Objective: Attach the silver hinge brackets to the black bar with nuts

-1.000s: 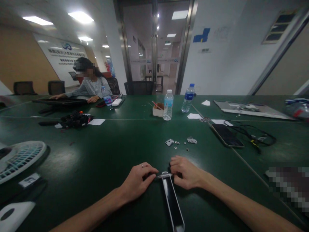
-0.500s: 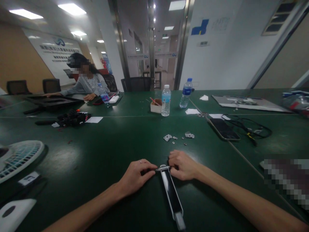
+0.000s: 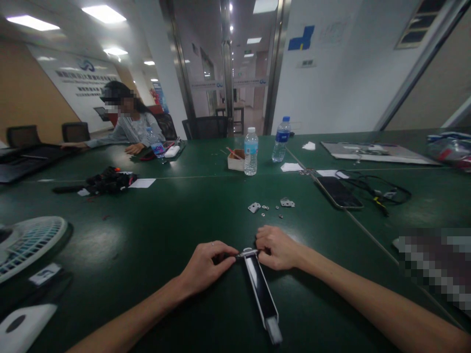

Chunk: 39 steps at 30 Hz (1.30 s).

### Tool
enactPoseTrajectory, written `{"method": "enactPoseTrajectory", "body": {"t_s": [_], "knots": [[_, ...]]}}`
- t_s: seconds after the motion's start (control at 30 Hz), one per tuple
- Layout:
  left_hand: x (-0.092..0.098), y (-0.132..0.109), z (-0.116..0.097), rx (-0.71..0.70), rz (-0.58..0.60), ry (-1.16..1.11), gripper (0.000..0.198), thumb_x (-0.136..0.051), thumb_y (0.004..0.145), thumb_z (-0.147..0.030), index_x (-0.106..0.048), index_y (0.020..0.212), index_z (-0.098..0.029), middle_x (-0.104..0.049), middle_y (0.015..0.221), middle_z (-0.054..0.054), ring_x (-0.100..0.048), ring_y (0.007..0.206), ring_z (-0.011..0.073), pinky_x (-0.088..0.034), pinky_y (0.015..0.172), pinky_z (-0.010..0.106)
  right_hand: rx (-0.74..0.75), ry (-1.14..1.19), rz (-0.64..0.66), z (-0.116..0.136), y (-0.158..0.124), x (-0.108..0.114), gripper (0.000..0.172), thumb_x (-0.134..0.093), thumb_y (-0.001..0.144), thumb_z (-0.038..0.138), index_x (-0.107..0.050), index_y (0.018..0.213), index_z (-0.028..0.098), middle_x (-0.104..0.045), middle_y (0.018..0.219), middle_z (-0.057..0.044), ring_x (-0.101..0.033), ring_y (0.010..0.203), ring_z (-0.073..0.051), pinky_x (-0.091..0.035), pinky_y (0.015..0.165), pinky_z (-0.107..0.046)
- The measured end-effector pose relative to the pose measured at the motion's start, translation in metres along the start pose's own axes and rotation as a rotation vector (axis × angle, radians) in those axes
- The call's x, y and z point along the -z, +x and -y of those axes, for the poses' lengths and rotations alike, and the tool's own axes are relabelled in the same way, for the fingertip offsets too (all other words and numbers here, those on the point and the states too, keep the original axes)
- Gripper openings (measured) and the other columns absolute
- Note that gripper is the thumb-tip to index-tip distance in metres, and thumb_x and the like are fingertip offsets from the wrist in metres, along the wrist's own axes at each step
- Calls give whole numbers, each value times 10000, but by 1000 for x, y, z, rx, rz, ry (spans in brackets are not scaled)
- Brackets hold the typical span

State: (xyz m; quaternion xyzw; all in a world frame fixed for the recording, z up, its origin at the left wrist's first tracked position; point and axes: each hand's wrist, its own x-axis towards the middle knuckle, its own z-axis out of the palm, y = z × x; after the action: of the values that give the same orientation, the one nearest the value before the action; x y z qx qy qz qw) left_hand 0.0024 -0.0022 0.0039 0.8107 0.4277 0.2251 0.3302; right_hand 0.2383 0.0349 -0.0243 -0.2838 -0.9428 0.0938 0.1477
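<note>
A short metal rod (image 3: 248,253) lies crosswise over the far end of a long narrow white-edged holder (image 3: 276,314) with a dark, shiny middle. My left hand (image 3: 206,267) pinches the rod's left end between thumb and fingertips. At the other end, my right hand (image 3: 277,247) is closed, fingers curled in around the rod's tip, which they hide. A pale grey block (image 3: 274,330) sits at the holder's near end. Beyond my hands are two small metal plates, the left plate (image 3: 253,208) and the right plate (image 3: 287,202), with several small rings (image 3: 263,214) around them.
Two bottles, one white-capped (image 3: 250,154) and one blue-capped (image 3: 281,141), stand beyond a small box (image 3: 235,162). To the right lie a phone (image 3: 336,191) and black cables (image 3: 386,189). A fan (image 3: 40,242) is at left. Across the table sits a person (image 3: 136,122).
My hands keep nearly the same hold on the rod. The view has shifted slightly. Across the table, the dark flat panel by the other person has moved left.
</note>
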Motion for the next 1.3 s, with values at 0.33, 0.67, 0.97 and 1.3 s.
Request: {"method": "enactPoseTrajectory", "body": {"t_s": [0.33, 0.67, 0.97, 1.3], "knots": [[-1, 0, 3, 54, 7, 34, 134, -633, 840, -233, -700, 948, -191, -679, 860, -1, -597, 719, 139, -465, 643, 232, -10, 61, -21, 1, 0, 2, 227, -426, 718, 200, -429, 495, 162, -444, 526, 9, -349, 527, -104, -306, 588, -260], [-3, -2, 1, 13, -27, 45, 141, -628, 842, -203, -701, 962, -191, -703, 890, 8, -637, 764, 153, -504, 677, 245, -15, 22, 15, 3, 0, 4, 232, -438, 727, 190, -444, 498, 158, -447, 538, 12, -356, 535, -104, -315, 591, -256], [-7, 1, 1, 41, -54, 43, 143, -633, 840, -197, -678, 975, -178, -693, 877, 5, -627, 756, 153, -492, 689, 251, 3, 49, 2, 5, 1, 4, 217, -459, 712, 180, -454, 497, 156, -429, 522, 24, -339, 527, -99, -297, 595, -258], [-7, 1, 6, 51, -27, 80, 159, -603, 873, -245, -651, 1013, -190, -649, 881, -5, -569, 710, 138, -461, 652, 238, 17, 6, 32, 6, 1, 5, 197, -469, 724, 190, -464, 531, 152, -453, 559, 24, -365, 547, -96, -281, 592, -247]]}}
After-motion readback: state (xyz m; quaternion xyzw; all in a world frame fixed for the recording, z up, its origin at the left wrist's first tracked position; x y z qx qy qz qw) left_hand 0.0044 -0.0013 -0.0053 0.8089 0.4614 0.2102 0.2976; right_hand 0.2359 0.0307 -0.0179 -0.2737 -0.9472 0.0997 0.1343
